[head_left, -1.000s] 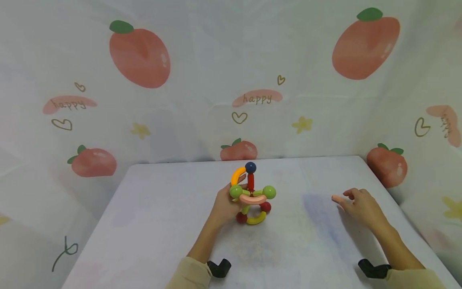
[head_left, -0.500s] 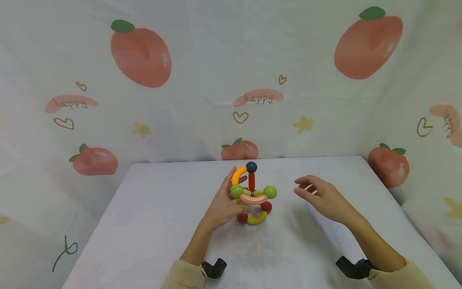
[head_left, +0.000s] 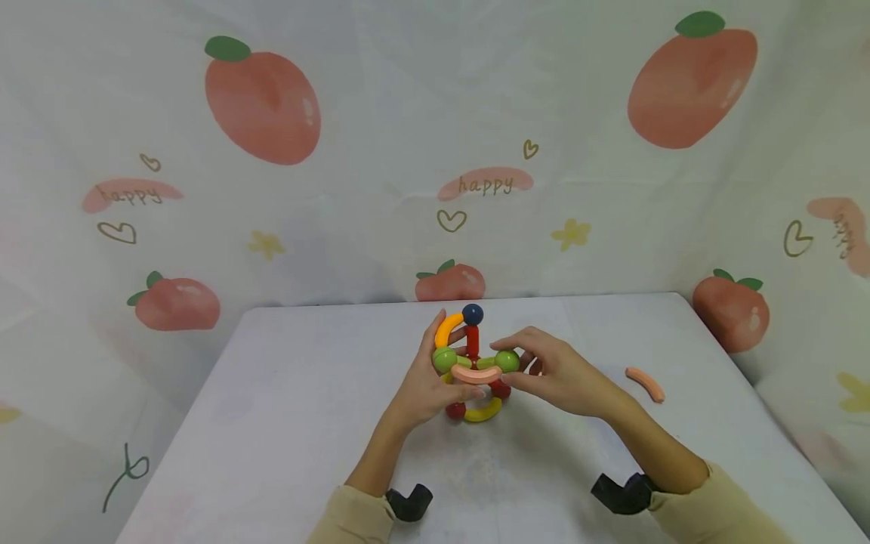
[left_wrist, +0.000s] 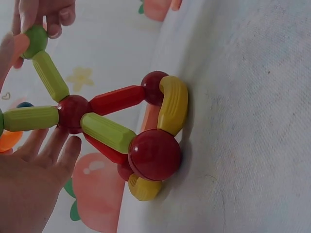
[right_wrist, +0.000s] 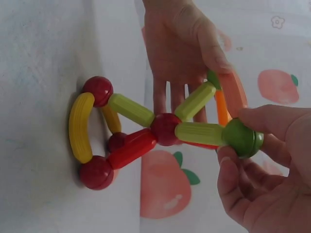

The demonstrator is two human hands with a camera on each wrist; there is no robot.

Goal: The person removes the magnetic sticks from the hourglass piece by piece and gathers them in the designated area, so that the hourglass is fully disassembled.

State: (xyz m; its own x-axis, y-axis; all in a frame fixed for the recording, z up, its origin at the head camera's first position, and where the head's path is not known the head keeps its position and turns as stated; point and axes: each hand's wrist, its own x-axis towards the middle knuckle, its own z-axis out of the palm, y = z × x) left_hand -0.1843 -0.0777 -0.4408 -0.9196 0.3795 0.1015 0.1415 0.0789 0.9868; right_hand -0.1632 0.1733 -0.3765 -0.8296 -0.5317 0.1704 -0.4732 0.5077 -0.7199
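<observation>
A magnetic ball-and-rod structure stands on the table, built around a central red ball (right_wrist: 166,129). Its base has red balls (left_wrist: 154,154) joined by curved yellow rods (right_wrist: 80,127). Higher up, a curved peach rod (head_left: 476,375) spans two green balls, with a red rod (head_left: 473,341) and a dark blue ball (head_left: 473,314) above. My right hand (head_left: 560,374) pinches the right green ball (right_wrist: 242,138), its thumb at the peach rod's end. Around the left side, my left hand (head_left: 421,381) has its fingers extended behind the structure and its thumb in front, by the peach rod.
A loose curved peach rod (head_left: 646,384) lies on the white table (head_left: 285,423) to the right, beyond my right forearm. A printed cloth (head_left: 381,113) hangs behind the table. Black wrist mounts (head_left: 411,503) sit at both sleeves.
My right hand has let go of the loose peach rod and moved left to pinch the green ball. My left thumb has come round to the front and its fingers have spread.
</observation>
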